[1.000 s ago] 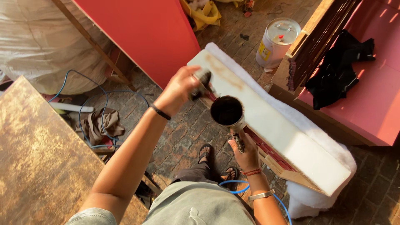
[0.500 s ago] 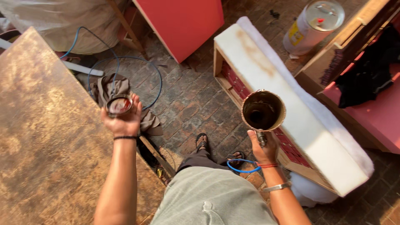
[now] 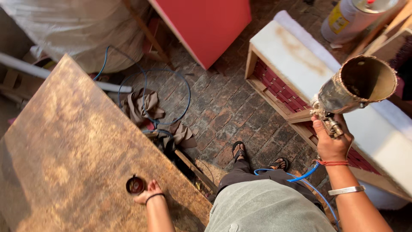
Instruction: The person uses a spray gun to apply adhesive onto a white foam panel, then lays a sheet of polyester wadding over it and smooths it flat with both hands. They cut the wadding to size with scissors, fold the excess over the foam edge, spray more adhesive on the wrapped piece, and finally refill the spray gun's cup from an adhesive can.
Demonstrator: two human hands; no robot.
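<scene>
The left hand (image 3: 148, 195) rests on the stained table (image 3: 64, 141), fingers curled beside a small round lid (image 3: 135, 185). The right hand (image 3: 330, 141) grips a spray gun (image 3: 332, 124); its cup (image 3: 358, 83) stands open, apparently awaiting filling above the white foam bench (image 3: 296, 56).

An upholstery workshop: a brick floor (image 3: 223, 107), a stained worktop (image 3: 64, 150), a foam-topped wooden frame (image 3: 300, 56), a red panel (image 3: 206, 21), an air hose (image 3: 171, 86), rags (image 3: 141, 105), a spray gun (image 3: 352, 86).
</scene>
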